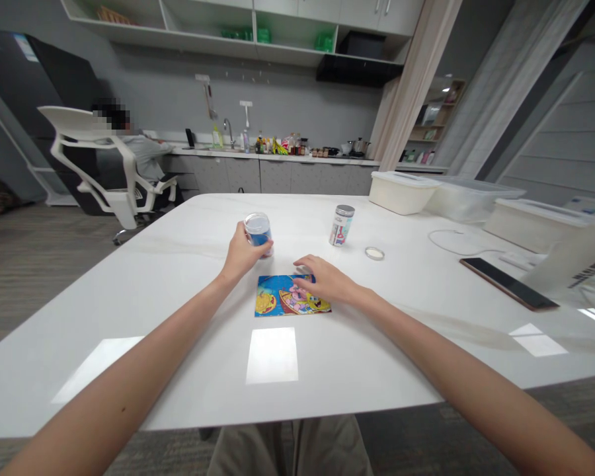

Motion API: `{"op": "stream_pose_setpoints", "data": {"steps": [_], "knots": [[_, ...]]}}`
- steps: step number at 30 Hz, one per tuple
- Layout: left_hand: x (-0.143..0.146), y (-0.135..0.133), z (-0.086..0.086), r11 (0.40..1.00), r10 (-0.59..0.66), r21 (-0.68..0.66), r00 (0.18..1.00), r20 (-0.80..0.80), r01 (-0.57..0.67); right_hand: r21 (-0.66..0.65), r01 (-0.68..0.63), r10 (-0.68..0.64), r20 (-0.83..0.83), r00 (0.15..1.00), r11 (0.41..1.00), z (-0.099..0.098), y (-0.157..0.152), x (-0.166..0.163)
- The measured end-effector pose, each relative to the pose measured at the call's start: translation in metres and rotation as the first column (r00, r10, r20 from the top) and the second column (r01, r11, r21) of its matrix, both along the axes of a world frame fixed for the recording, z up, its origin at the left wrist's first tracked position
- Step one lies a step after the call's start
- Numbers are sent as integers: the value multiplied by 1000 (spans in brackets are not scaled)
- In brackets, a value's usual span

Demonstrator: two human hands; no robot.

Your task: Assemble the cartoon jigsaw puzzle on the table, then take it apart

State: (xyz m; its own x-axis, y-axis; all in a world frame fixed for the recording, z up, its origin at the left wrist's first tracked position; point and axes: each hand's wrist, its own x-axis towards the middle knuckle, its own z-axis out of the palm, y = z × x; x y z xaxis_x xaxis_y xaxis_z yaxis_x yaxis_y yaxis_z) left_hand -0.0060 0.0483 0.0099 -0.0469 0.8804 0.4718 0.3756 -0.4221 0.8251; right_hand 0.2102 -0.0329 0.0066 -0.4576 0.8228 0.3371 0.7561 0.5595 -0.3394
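Note:
My left hand (240, 254) is wrapped around a small clear jar (258, 233) with blue contents, standing on the white table (178, 297). My right hand (324, 279) rests, fingers curled down, on the upper right part of a colourful cartoon picture (282, 297) lying flat on the table just in front of the jar. Whether the fingertips pinch a piece is hidden. A second jar (342, 225) with a metal lid stands further right, and a round lid (375, 253) lies flat beside it.
A dark phone (508, 283) lies at the right, near a white cable (451, 244) and several white and clear lidded bins (404, 190). A person sits in a white office chair (104, 165) at the back left, by a kitchen counter.

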Motion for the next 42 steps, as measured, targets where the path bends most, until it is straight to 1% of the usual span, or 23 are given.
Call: {"op": "stream_pose_setpoints", "data": {"steps": [2,3,6,8,9,14,16,19,21,23,24,25,26,28,29,30,31,33,35,36,37,38,42], "knots": [[-7,6,-2,996,12,-90,1000,-19,-13,-35,-75,76,33,997,997,2,-5,-2],[-10,7,-2,991,-10,-130,1000,-13,8,-54,-101,104,45,994,993,3,-7,-4],[-15,6,2,961,-184,-208,983,4,181,-97,-147,154,68,986,984,8,-12,-7],[-16,4,5,929,-307,-227,951,-40,291,-112,-152,161,73,984,982,10,-14,-8],[-18,3,7,918,-343,-236,937,-71,318,-123,-148,158,77,984,981,12,-15,-8],[-31,10,5,907,-380,-271,902,-204,321,-163,-155,168,68,983,974,13,-16,-6],[-36,14,1,895,-420,-271,872,-251,353,-177,-177,189,51,981,968,12,-16,-5],[-37,14,-3,838,-532,-261,824,-196,479,-190,-200,208,23,978,961,12,-15,-4],[-34,11,-4,781,-614,-250,776,-143,572,-182,-211,217,12,976,960,12,-15,-4],[-30,8,-2,726,-684,-232,716,-141,647,-171,-234,238,3,971,957,12,-14,-3],[-29,7,-1,719,-693,-228,703,-161,656,-170,-249,252,-1,968,953,13,-14,-2],[-29,6,2,742,-669,-234,714,-206,628,-172,-262,265,-6,964,950,13,-14,-1],[-30,4,5,793,-609,-241,743,-277,560,-175,-270,273,-12,962,947,13,-14,0],[-34,2,13,907,-420,-231,795,-438,352,-183,-276,278,-17,960,944,13,-13,1],[-36,0,18,931,-362,-224,795,-487,287,-187,-274,276,-17,961,943,14,-13,1],[-38,-2,23,933,-356,-230,785,-506,275,-192,-271,273,-16,962,943,14,-13,1],[-39,-5,27,922,-385,-259,757,-529,288,-200,-267,269,-15,963,943,15,-13,1],[-39,-11,34,822,-569,-430,585,-578,374,-221,-251,255,-13,967,942,15,-14,0],[-36,-17,36,718,-696,-514,478,-536,469,-237,-234,237,-14,971,943,16,-14,-1],[-34,-19,35,685,-727,-516,444,-523,514,-238,-230,233,-17,972,943,15,-15,-2],[-31,-20,33,666,-743,-507,425,-517,548,-235,-230,231,-22,973,944,15,-15,-2],[-29,-20,30,661,-745,-489,419,-519,569,-229,-233,234,-26,972,945,15,-14,-2],[-26,-17,22,681,-721,-441,428,-545,585,-228,-241,238,-42,970,943,13,-14,-2]]}}
